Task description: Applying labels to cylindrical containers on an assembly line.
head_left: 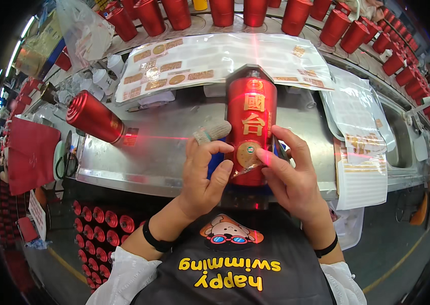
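Note:
A red cylindrical bottle (253, 109) with large gold characters lies in a dark cradle in front of me, its far end against a black angular block (249, 72). Near its lower end is a round gold sticker (249, 154) with clear film around it. My left hand (202, 170) is at the bottle's left side, fingers bent and thumb by the film's edge; one finger wears a knitted cover (212, 133). My right hand (292, 175) presses a fingertip on the sticker, its thumb bent close below. Whether the left thumb touches the film is hard to see.
Another red bottle (94, 117) lies at the left on the metal worktop (154, 165). Gold-printed sticker sheets (194, 63) lie beyond the cradle, and more sheets (359, 137) at the right. Red bottles line the curved conveyor (204, 23). A sink (399, 137) is far right.

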Action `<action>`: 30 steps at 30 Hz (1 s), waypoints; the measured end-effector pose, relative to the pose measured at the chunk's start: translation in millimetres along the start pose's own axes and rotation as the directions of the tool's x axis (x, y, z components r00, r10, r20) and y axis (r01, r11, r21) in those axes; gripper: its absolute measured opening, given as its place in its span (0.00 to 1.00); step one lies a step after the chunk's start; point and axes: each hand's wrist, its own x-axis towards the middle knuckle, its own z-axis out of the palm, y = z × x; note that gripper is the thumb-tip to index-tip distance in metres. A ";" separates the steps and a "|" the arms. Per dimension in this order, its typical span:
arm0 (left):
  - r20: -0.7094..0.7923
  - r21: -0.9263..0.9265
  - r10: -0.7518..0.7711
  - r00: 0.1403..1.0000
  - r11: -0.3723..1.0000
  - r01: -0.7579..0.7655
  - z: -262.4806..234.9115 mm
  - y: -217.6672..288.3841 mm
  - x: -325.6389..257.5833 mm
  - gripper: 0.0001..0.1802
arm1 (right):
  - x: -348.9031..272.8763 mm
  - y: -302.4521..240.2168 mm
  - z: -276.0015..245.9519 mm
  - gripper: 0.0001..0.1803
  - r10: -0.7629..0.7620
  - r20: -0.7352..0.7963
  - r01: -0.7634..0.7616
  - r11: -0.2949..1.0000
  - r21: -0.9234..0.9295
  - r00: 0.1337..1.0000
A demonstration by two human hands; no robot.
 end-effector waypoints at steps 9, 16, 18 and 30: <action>0.003 0.053 0.094 0.996 0.994 -0.094 0.4 -1.7 2.2 0.11 | 9.8 1.4 4.1 0.14 -0.102 -0.026 0.100 0.991 -0.085 0.994; 0.009 0.042 0.088 0.996 0.995 -0.088 -0.1 -4.1 0.5 0.11 | 1.5 4.6 -1.8 0.11 -0.086 0.021 0.086 0.996 -0.013 0.996; 0.004 0.029 0.090 0.996 0.995 -0.090 0.0 -5.4 0.9 0.11 | -1.4 4.9 -3.7 0.10 -0.085 0.039 0.085 0.996 0.002 0.996; 0.038 -0.010 -0.024 0.999 1.000 0.024 4.5 -6.3 -2.5 0.24 | -17.7 8.4 -4.9 0.21 -0.138 0.074 0.142 0.988 -0.054 0.988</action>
